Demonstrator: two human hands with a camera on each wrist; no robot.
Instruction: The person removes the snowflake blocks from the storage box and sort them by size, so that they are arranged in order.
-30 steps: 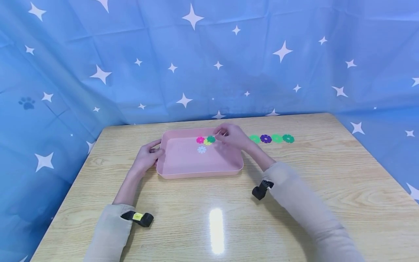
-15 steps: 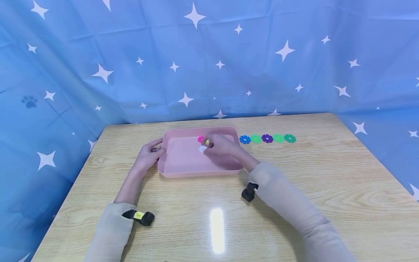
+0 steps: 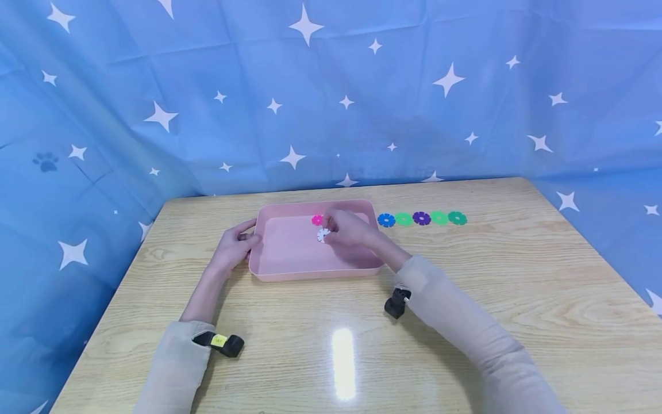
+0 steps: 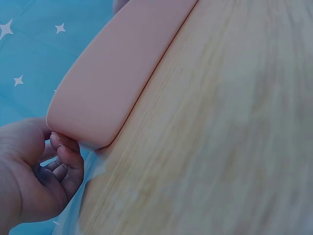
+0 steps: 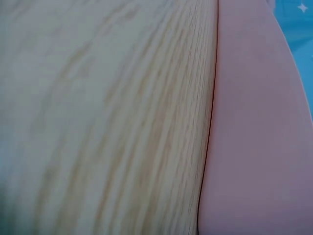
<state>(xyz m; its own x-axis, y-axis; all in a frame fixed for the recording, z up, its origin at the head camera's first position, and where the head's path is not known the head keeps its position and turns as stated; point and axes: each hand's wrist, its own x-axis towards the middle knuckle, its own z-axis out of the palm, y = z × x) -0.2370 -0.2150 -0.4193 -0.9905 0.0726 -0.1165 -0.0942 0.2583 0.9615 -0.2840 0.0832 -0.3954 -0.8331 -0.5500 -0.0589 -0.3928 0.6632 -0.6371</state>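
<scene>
No readable text, brand or number in any view. Yellow label [image 3: 219, 341] on black wrist camera [image 3: 234, 346], lower left of head view: faint dark marks, too small to read. Blue curtain [image 3: 248, 54] has printed shapes: darker paw print [image 3: 45, 162] at left of head view, white stars [image 3: 306, 25] across top and sides; stars also upper left in left wrist view, upper right in right wrist view.

A shallow pink tray [image 3: 287, 250] with rounded corners sits flat on the surface [image 3: 279, 322], a hot-pink disc [image 3: 317, 220] toward its far side and a partly hidden white disc [image 3: 322, 234] just nearer, while a blue disc [image 3: 386, 220], light green disc [image 3: 403, 219], purple disc [image 3: 421, 218], second light green disc [image 3: 439, 218] and dark green disc [image 3: 457, 218] line up to its right.
</scene>
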